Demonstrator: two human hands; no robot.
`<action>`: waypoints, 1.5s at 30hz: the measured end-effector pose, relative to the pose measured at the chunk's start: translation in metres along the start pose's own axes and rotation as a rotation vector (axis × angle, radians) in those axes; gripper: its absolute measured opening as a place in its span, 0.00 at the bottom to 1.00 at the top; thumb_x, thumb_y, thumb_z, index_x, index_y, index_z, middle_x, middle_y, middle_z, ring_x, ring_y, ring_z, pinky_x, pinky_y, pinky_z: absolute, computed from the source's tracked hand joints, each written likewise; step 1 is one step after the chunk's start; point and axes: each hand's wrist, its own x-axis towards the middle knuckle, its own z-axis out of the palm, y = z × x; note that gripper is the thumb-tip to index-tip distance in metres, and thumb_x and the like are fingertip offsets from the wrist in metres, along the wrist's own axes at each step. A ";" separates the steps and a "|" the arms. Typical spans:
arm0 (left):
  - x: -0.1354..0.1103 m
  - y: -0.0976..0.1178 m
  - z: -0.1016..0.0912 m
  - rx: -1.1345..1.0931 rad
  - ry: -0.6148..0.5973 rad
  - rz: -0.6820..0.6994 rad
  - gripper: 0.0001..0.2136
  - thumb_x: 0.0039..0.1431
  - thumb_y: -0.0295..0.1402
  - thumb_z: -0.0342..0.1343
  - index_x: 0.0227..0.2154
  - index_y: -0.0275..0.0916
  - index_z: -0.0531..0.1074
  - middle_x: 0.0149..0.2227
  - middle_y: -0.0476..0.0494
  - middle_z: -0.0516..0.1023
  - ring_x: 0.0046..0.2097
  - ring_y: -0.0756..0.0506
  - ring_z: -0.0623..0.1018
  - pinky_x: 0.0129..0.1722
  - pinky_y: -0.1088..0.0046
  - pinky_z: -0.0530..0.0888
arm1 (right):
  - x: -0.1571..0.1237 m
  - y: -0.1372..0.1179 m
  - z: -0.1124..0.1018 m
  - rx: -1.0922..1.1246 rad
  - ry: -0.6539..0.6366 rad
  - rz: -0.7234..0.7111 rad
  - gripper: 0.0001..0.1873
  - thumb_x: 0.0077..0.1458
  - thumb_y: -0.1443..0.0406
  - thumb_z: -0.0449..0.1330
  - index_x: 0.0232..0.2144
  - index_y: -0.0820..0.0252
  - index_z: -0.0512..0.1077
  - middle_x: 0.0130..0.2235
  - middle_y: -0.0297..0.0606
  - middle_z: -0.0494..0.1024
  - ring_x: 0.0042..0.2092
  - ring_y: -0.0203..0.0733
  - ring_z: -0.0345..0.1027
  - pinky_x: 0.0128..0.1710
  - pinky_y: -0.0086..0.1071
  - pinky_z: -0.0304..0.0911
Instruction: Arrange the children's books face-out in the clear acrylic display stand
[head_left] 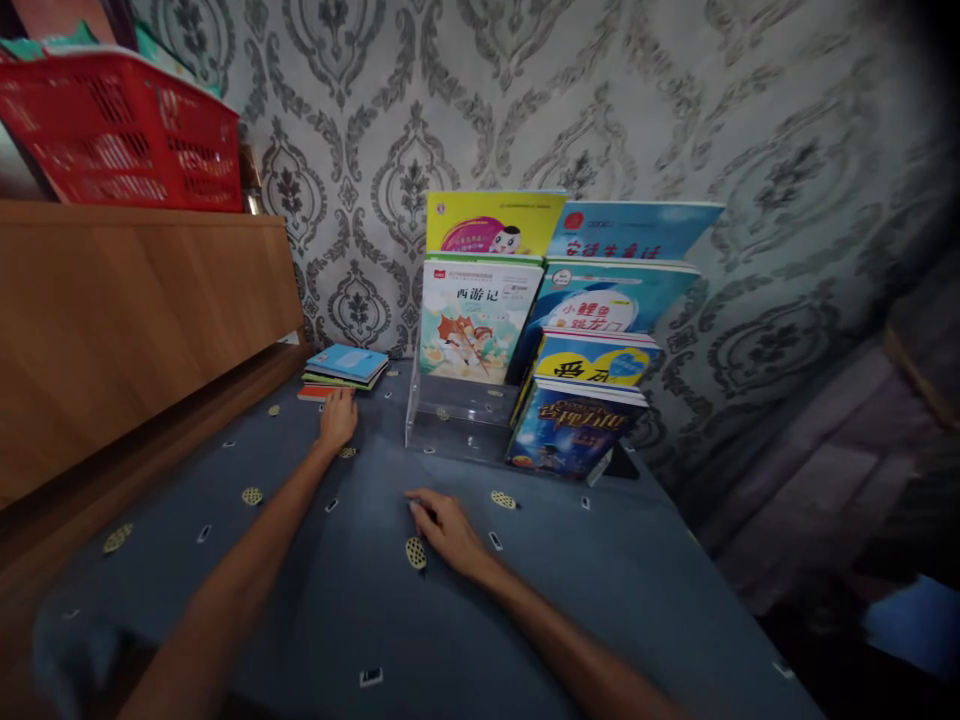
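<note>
My left hand (339, 418) reaches forward to a small stack of books (346, 364) lying flat near the wall, with a light blue cover on top. Its fingers point ahead and touch the front edge of the orange book (313, 393) at the bottom; their tips are partly hidden. Over the middle of the cloth, my right hand (444, 525) holds nothing, its forefinger stretched out and thumb apart. Beyond it stands a clear tiered rack (457, 425). A white picture book (480, 320) and a yellow book (491, 222) lean at its left, and a dark blue book (574, 430) stands front right.
More blue books (622, 290) fill the rack's right side. A grey-blue patterned cloth (300, 620) covers the table. To the left, a wooden cabinet (142, 330) carries a red basket (135, 130). Patterned wallpaper (360, 180) rises behind, and a pale draped fabric (810, 480) hangs right.
</note>
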 end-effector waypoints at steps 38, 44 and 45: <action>-0.008 -0.022 -0.016 0.408 -0.187 0.349 0.18 0.67 0.25 0.42 0.54 0.36 0.70 0.59 0.29 0.72 0.60 0.35 0.72 0.60 0.53 0.64 | -0.001 -0.003 -0.008 -0.063 -0.029 -0.045 0.18 0.64 0.67 0.53 0.49 0.59 0.79 0.40 0.41 0.85 0.40 0.43 0.77 0.43 0.33 0.65; -0.051 -0.028 -0.028 0.412 -0.225 0.407 0.16 0.70 0.33 0.45 0.55 0.38 0.71 0.57 0.33 0.75 0.55 0.37 0.76 0.57 0.58 0.68 | 0.002 -0.002 -0.006 -0.074 -0.022 -0.033 0.18 0.64 0.67 0.53 0.50 0.60 0.78 0.45 0.43 0.84 0.46 0.45 0.78 0.48 0.34 0.66; -0.057 -0.027 -0.031 0.411 -0.231 0.420 0.15 0.70 0.34 0.46 0.54 0.39 0.71 0.56 0.34 0.76 0.55 0.37 0.76 0.57 0.58 0.69 | 0.002 -0.002 -0.005 -0.074 -0.024 -0.034 0.18 0.64 0.67 0.53 0.50 0.60 0.78 0.46 0.43 0.84 0.46 0.46 0.78 0.48 0.35 0.66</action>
